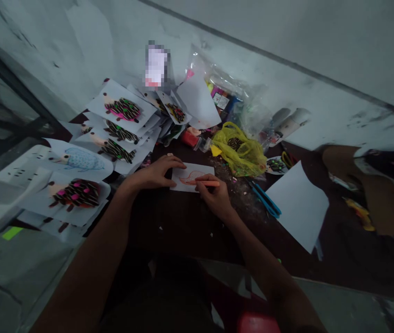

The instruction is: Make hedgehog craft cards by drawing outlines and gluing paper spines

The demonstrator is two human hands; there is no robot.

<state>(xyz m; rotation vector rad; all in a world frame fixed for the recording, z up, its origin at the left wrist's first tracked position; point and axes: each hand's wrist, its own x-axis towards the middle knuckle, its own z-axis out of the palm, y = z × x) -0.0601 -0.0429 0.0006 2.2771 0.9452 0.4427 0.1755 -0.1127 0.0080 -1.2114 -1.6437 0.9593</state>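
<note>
A small sheet of white paper (202,169) lies on the dark table (183,217) in front of me. It carries an orange drawing (191,175) with a pointed left end and a rounded back. My left hand (157,172) rests at the sheet's left edge, its fingers spread apart and holding nothing. Gripped in my right hand (217,198) is an orange marker (210,183), lying low across the drawing. Its tip is near or on the paper; contact is too small to make out.
Left are stacked sheets with hedgehog pictures (122,108) and a blue-coloured hedgehog drawing (82,159). Behind sits a yellow plastic bag (236,159) near scraps. To the right are blue-handled scissors (268,200), a larger white sheet (303,206) and brown cardboard (384,199). A phone (157,64) leans on the wall.
</note>
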